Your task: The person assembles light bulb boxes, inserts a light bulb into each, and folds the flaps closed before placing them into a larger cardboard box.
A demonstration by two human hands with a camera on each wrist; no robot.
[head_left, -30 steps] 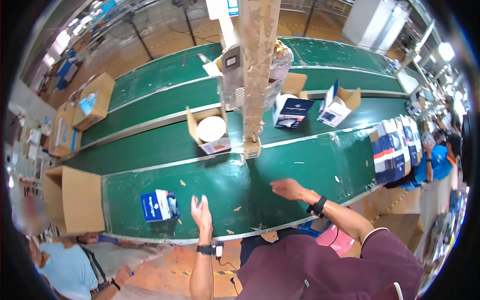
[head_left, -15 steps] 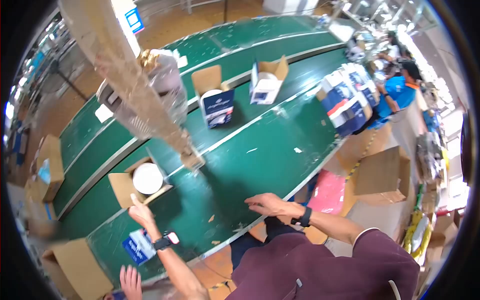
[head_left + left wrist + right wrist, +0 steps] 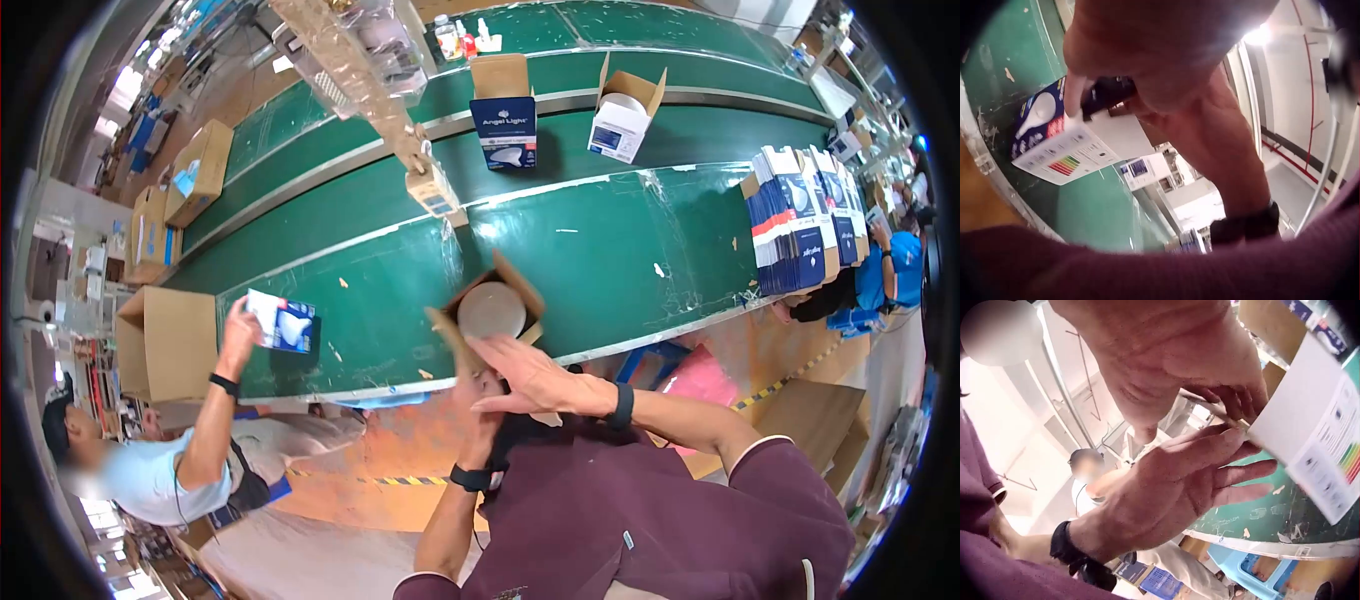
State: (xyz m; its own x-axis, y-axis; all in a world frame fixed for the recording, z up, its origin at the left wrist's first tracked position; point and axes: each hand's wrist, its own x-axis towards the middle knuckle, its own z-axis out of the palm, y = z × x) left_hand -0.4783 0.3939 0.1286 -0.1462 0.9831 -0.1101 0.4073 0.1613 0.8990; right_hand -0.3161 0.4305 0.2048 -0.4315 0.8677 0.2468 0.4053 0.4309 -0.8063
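In the head view, an open-topped carton [image 3: 455, 335] with a round white lamp [image 3: 492, 310] inside stands near the front edge of the green belt. My right hand [image 3: 535, 378] reaches across its near side, fingers extended at a flap. Beside it my blurred left hand [image 3: 478, 400] is at the carton's near left corner. The left wrist view has the printed carton [image 3: 1063, 147] right below my left hand [image 3: 1141, 44]. In the right wrist view, my left hand [image 3: 1166, 481] has straight, spread fingers close to the white flap [image 3: 1285, 406], and my right hand [image 3: 1179, 362] touches the flap's edge.
Two open lamp cartons, a blue one [image 3: 503, 130] and a white one [image 3: 618, 125], stand on the farther lane. Flat cartons [image 3: 800, 225] are stacked at right. On the left another person's hand [image 3: 238, 335] grips a blue-white box [image 3: 283, 322] near a large carton [image 3: 175, 340]. A wrapped post [image 3: 390, 125] rises behind.
The lamp carton has come from the farther lane to the near belt edge, in front of me. Both my hands have come together at it. Another person has taken hold of the blue-white box.
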